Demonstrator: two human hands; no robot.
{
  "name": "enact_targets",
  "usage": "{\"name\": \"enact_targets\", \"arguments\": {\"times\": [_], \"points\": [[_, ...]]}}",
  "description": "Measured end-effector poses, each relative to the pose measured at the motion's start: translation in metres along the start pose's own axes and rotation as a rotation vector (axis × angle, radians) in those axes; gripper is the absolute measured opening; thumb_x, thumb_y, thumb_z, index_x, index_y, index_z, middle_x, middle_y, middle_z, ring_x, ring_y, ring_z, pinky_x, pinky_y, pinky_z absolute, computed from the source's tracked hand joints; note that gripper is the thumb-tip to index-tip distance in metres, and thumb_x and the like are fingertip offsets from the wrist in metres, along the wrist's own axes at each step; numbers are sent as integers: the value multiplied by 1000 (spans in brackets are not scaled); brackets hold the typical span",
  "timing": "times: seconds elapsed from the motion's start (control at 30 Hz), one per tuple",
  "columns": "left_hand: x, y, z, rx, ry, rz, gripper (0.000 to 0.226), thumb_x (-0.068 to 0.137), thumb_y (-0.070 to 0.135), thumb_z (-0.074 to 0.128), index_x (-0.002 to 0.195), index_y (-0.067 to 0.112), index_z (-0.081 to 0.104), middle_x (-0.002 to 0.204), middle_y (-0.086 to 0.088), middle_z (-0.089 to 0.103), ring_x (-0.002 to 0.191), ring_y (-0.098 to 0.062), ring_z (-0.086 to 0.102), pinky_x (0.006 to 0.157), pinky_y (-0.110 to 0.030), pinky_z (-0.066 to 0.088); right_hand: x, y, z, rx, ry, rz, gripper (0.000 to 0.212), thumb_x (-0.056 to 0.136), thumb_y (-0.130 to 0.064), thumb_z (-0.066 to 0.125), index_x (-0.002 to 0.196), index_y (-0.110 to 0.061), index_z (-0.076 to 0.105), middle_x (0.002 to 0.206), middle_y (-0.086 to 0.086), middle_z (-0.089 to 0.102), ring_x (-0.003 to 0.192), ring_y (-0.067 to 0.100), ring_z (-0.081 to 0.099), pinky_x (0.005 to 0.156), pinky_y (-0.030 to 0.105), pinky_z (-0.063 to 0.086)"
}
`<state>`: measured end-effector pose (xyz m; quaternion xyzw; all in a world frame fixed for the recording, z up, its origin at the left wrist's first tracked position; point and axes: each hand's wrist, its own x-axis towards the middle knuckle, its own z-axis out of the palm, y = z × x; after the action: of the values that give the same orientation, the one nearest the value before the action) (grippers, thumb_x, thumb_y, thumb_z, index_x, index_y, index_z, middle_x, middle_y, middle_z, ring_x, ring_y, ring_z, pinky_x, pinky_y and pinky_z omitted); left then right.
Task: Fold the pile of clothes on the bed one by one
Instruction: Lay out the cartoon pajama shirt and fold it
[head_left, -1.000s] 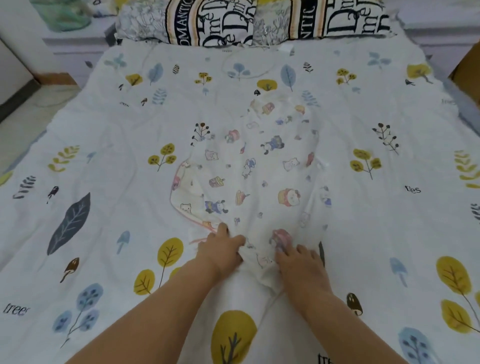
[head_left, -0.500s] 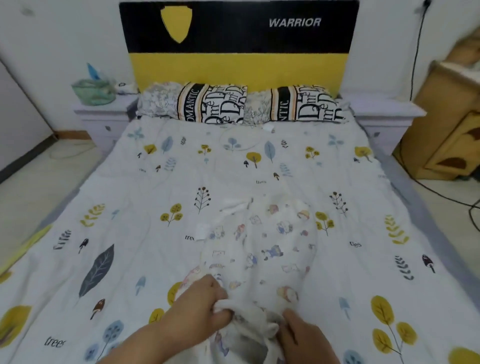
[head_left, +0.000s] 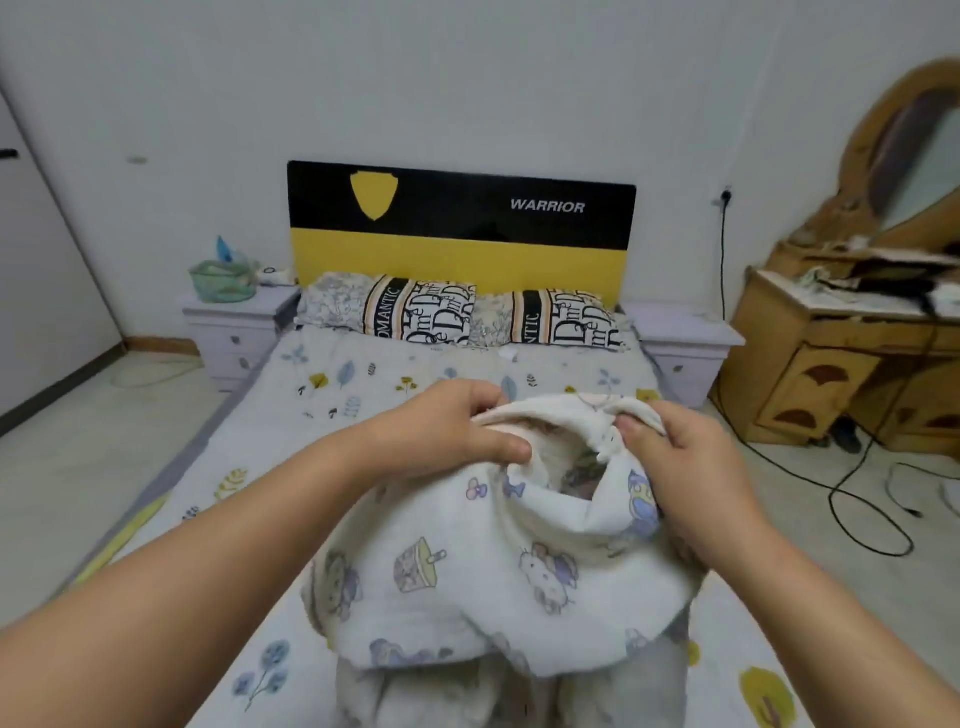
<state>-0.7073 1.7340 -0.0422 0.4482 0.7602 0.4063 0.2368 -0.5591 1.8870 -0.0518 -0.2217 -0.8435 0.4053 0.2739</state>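
We are lifting a cartoon-print garment (head_left: 498, 582) above the bed (head_left: 363, 374), left hand (head_left: 457, 421) and right hand (head_left: 696, 478) pinching its hem; gripping evenly should help it hang straight.

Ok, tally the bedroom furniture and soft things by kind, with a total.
Garment, held up by the left hand and right hand: 1
Pillows: 2
Nightstands: 2
Bed: 1
Headboard: 1
Dresser: 1
Total: 8
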Motion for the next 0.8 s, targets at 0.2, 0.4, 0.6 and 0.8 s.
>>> {"name": "enact_targets", "arguments": {"times": [0.2, 0.4, 0.6, 0.8], "points": [[-52, 19, 3, -60, -183, -85, 18, 78, 25, 72, 94, 25, 65, 84, 14, 69, 73, -2, 63, 63, -12, 46, -15, -78, -44, 376, 124, -27, 20, 94, -20, 52, 83, -23, 69, 82, 5, 69, 78, 21, 63, 73, 38, 50], [-96, -7, 31, -347, -414, -283, 59, 76, 77, 37, 107, 32, 61, 108, 12, 61, 107, -10, 53, 102, -28, 41, -32, -121, -65, 613, 158, 33, 17, 96, -19, 50, 95, -13, 66, 97, 20, 68, 92, 34, 66, 87, 47, 52], [-107, 12, 24, -373, 60, -154, 7, 87, 9, 60, 90, 13, 66, 80, 0, 69, 67, -6, 65, 62, -19, 52, -35, -121, -87, 367, 213, -22, 18, 93, -22, 54, 95, -11, 68, 98, 19, 68, 87, 28, 63, 85, 45, 51], [-98, 48, -36, -321, 445, -11, 13, 90, 15, 54, 98, 21, 61, 94, -4, 70, 86, -19, 67, 77, -34, 56, -47, -46, -105, -83, 179, 218, 19, 95, -23, 51, 92, -11, 66, 85, 11, 64, 76, 24, 56, 65, 32, 41]]}}
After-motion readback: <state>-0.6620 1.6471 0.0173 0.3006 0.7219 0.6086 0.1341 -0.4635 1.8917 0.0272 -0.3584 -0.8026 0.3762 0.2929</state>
